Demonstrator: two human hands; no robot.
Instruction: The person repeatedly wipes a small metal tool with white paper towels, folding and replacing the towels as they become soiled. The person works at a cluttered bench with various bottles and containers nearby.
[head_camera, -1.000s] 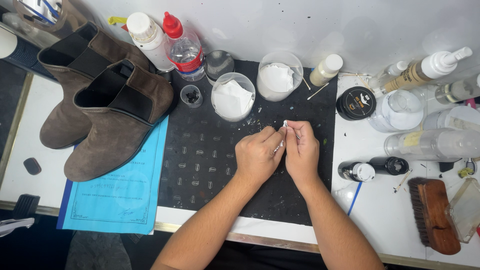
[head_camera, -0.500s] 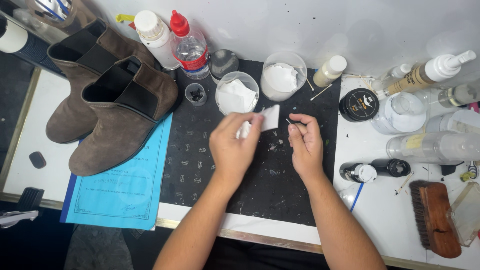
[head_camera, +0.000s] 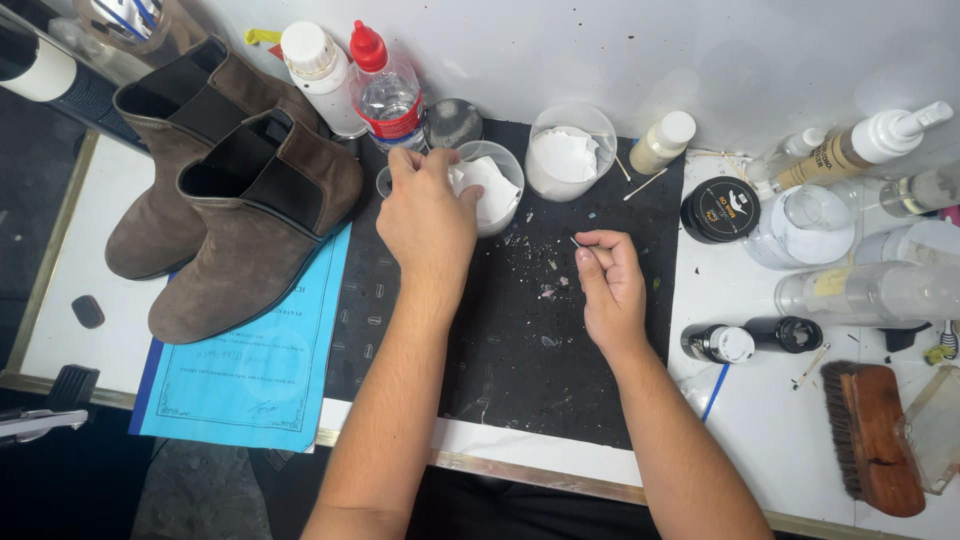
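The white wad (head_camera: 478, 186) is sitting in a clear plastic cup (head_camera: 497, 190) near the far edge of the surface, and the left hand (head_camera: 428, 215) is reaching into that cup, its fingertips closing on the soft white stuff at the rim. It is likely cotton, though the view is too coarse to be sure. The right hand (head_camera: 608, 283) is hovering over the black mat (head_camera: 500, 350) toward the middle of the surface, thumb and forefinger pinching a thin stick (head_camera: 577, 241) with its tip pointing up and away.

To do this well, the left hand should be pulling off only a small tuft, pinching at the wad's edge so the rest is staying in the cup and the light cup is not tipping. The right hand should be holding the stick steady and low over the mat, tip free, so the tuft can meet it cleanly.

A second cup (head_camera: 570, 152) with white filling is standing just beside the first, near a small cream bottle (head_camera: 661, 142). A clear bottle with a red cap (head_camera: 385, 88) is standing close behind the left hand. Two brown suede boots (head_camera: 235, 200) are resting toward the far left corner, partly on a blue sheet of paper (head_camera: 250, 370). A wooden brush (head_camera: 870, 435) is lying near the right edge.
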